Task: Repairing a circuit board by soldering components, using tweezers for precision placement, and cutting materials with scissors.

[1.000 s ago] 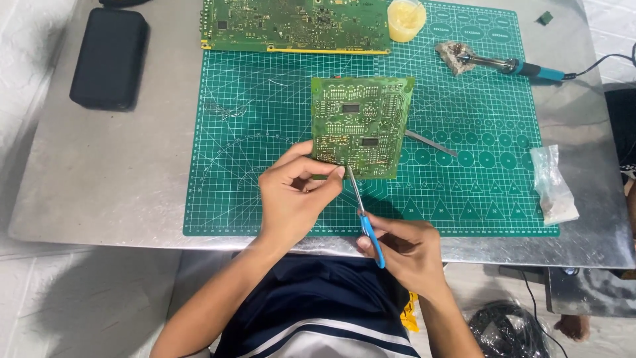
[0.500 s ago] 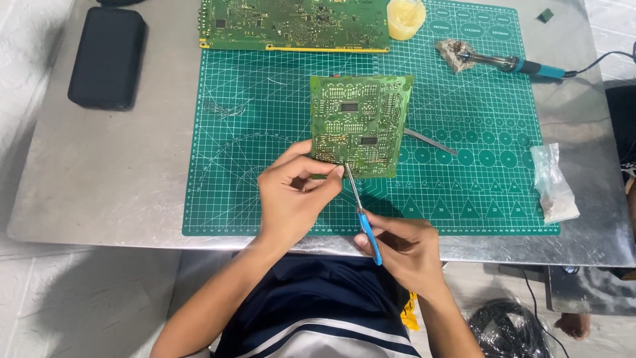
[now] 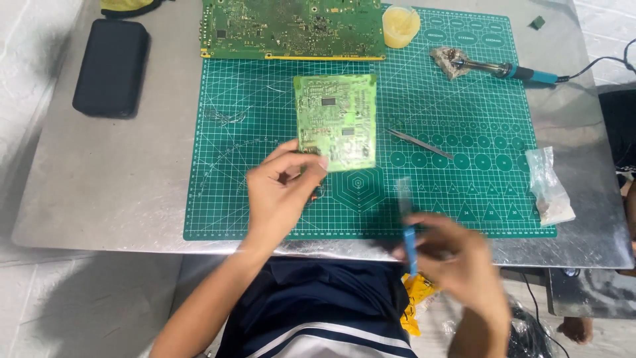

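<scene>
A small green circuit board [image 3: 336, 120] lies flat on the green cutting mat [image 3: 232, 199]. My left hand [image 3: 281, 189] sits at the board's near left corner, fingertips pinched together at its edge; whether they grip something small is unclear. My right hand [image 3: 457, 255], blurred by motion, is at the table's near edge, to the right of the board. It holds a thin tool with a blue handle [image 3: 409, 232], metal tip pointing up and away from me.
A larger green circuit board [image 3: 291, 28] lies at the mat's far edge beside a yellowish round tub [image 3: 401, 25]. A soldering iron [image 3: 493, 67], metal tweezers [image 3: 419, 144], a small plastic bag [image 3: 546, 185] and a black case [image 3: 109, 66] are also on the metal table [image 3: 99, 192].
My right hand has pulled the blue-handled tool off the small board, to the right and toward the table's near edge. The board now lies flat and square on the mat.
</scene>
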